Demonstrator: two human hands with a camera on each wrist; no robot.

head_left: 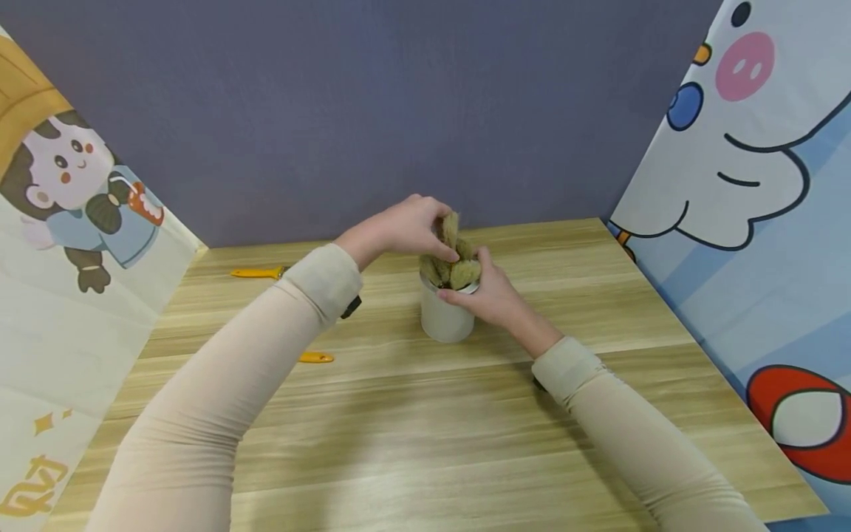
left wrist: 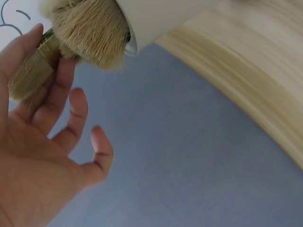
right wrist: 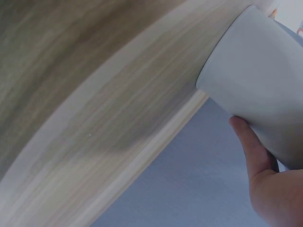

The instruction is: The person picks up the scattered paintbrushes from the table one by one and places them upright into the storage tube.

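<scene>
A white cup (head_left: pixel 447 318) stands upright on the table with several tan-bristled paintbrushes (head_left: pixel 464 273) in it, bristles up. My left hand (head_left: pixel 415 227) is above the cup's rim and pinches one paintbrush (left wrist: pixel 33 78) between thumb and fingers near its gold-coloured band. In the left wrist view the other bristles (left wrist: pixel 92 30) bunch at the cup's mouth, touching or close to the held brush. My right hand (head_left: pixel 495 295) grips the cup from the right, its thumb near the rim. The brushes' lower parts are hidden inside the cup.
Two orange handles lie on the wooden table to the left, one farther back (head_left: pixel 255 273) and one nearer (head_left: pixel 315 357); my left sleeve partly covers them. A grey-blue wall (head_left: pixel 399 111) stands behind the table, with cartoon-printed panels at the left (head_left: pixel 40 310) and right (head_left: pixel 744 222).
</scene>
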